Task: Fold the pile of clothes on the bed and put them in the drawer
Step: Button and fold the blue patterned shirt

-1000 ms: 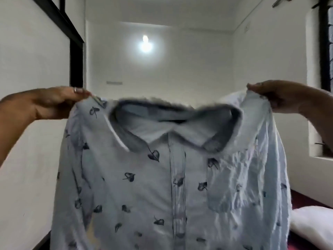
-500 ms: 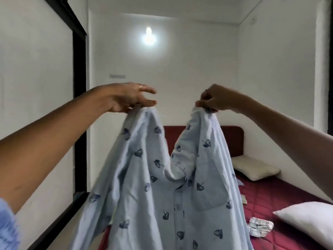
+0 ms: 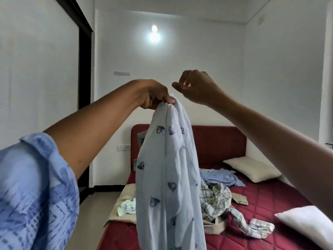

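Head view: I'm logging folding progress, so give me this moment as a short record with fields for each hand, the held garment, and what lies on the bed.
left hand: pinches both shoulders of the shirt together
right hand: beside the left hand, fingers loosely curled, holding nothing
leaf-print shirt: hangs doubled lengthwise above the bed
bed: unfolded checked shirt, blue garment, pillows

No text, label or number can be read anywhere

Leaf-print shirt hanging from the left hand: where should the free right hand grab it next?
Judgement: pinch the shirt at its hanging long edge below the left hand, coming from the right side. The right hand is empty beside it, and the fabric drapes doubled and vertical, clear of the bed.
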### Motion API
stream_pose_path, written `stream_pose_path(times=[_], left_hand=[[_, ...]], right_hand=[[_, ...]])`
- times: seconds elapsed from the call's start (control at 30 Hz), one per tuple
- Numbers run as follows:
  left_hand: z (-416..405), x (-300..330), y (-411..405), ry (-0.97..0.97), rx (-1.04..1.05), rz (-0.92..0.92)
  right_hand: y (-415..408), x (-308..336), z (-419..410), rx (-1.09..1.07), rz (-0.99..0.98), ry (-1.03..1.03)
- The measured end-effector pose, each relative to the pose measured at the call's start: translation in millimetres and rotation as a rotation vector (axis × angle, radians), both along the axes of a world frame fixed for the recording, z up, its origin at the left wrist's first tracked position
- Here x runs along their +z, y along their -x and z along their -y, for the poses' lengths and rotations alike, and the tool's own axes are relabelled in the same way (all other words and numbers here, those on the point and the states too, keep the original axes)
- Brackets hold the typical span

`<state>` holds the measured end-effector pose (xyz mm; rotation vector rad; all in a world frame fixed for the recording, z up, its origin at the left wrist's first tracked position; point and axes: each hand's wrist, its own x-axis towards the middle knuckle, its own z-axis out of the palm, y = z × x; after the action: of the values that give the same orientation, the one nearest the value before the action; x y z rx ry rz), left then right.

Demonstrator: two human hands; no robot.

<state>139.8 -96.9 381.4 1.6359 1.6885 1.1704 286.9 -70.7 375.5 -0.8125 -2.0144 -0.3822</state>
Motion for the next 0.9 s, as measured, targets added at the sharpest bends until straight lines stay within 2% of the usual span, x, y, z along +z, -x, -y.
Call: stream_pose_path(times=[0.07,0.13,0.17,0.23,0.33,0.4,0.47,0.57,0.67,0.73,0.83,0.9], left_hand=[[-3,2,3,-0.058,0.087,0.079],[-4,1,3,-0.074,0.134,0.15],[-5,0,2,-0.09,0.138,0.183],[-3,-3,-3,-0.142,0.122,0.252],[-2,-10,1,-0.226,0.143,0.327],[-7,-12,22,-0.319,0.254,0.299],[-12,-12,59,-0.437,0.45,0.172],[-8,-14,109,-0.428,0.67,0.099],[3,-21,134,-0.38,0.735,0.133],[2,-23,137,-0.39,0.734,0.21],[1,-19,132,-0.525,0.745,0.293],[-3,-15,129,-0.587,0.811,0.38]], right_hand=[[8,-3,18,0.006,0.015,0.191],[19,-9,34,-0.024,0.139,0.515],[25,-14,35,-0.055,0.202,0.59],[34,-24,27,-0.112,0.221,0.523],[28,-34,15,-0.157,0.085,0.378],[13,-35,8,-0.186,0.009,0.38],[-7,-36,-1,-0.255,-0.061,0.409],[-49,-34,-21,-0.436,-0.149,0.397],[-90,-32,-35,-0.557,-0.254,0.404],[-104,-28,-42,-0.457,-0.361,0.46],[-111,-14,-55,-0.176,-0.583,0.636],[-109,-5,-60,-0.028,-0.751,0.665]])
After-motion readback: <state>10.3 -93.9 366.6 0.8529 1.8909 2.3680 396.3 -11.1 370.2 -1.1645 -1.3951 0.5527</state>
